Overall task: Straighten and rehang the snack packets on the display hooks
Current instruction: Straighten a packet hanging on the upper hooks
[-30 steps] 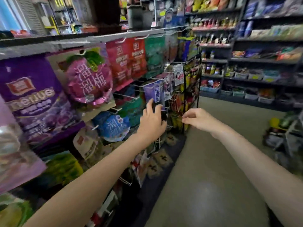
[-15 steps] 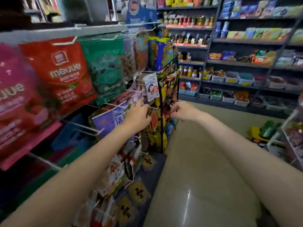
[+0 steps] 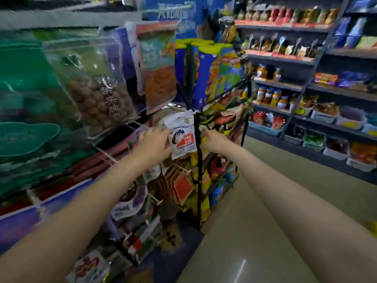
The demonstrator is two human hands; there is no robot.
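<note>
A small white snack packet [image 3: 182, 135] with a red and black print hangs tilted at the corner of the hook rack [image 3: 198, 180]. My left hand [image 3: 154, 142] touches its left edge; the fingers look loosely curled, and the blur hides whether they pinch it. My right hand [image 3: 214, 139] reaches into the yellow and dark packets [image 3: 222, 119] on the rack's end face, fingers curled among them; what it holds is hidden. Larger hanging bags, one clear with brown nuts [image 3: 98, 94] and one orange [image 3: 159, 66], fill the hooks above left.
Small packets [image 3: 181, 186] hang on lower hooks beneath my hands. A blue and yellow bag [image 3: 206, 74] hangs above the corner. Shelves of jars and boxes [image 3: 306, 94] line the far wall to the right. The tiled aisle floor [image 3: 244, 231] runs past the rack.
I have moved along the rack toward its end corner. My left hand went from a purple packet to the white packet. My right hand has moved in against the end-face packets.
</note>
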